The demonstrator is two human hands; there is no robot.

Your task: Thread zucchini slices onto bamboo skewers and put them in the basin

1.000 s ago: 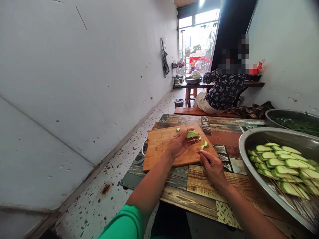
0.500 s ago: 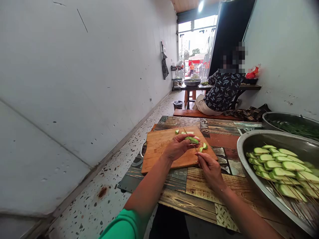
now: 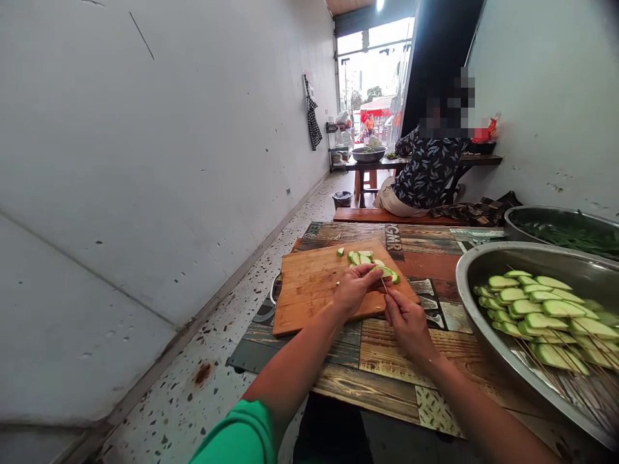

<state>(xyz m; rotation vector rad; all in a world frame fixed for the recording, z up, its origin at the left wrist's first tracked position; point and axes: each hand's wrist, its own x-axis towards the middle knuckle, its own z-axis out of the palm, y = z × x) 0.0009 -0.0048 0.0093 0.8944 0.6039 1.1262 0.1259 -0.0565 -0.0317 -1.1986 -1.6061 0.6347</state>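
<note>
My left hand (image 3: 354, 290) is closed on a pale green zucchini slice (image 3: 385, 272) above the right part of the wooden cutting board (image 3: 304, 290). Just below and to the right, my right hand (image 3: 407, 320) pinches a thin wooden skewer (image 3: 385, 286) whose upper part meets the slice. Fingers hide whether its tip has come through. Behind my left hand, more zucchini slices (image 3: 360, 257) lie on the board, with a small end piece (image 3: 340, 252) to their left. On the right, a large steel basin (image 3: 465, 283) holds a pile of skewered zucchini slices (image 3: 546, 306).
A second basin (image 3: 513, 225) with green leaves stands behind the first. The board rests on a patterned wooden table (image 3: 387, 361). Across a bench (image 3: 358, 216), a person in a dark leaf-print shirt (image 3: 430, 169) sits at another table. A white wall (image 3: 159, 161) runs along the left.
My left hand has turned and moved slightly right with the slice, closer to my right hand. The skewer's upper length, plainly visible before, is now mostly hidden. Slices behind the hand show more.
</note>
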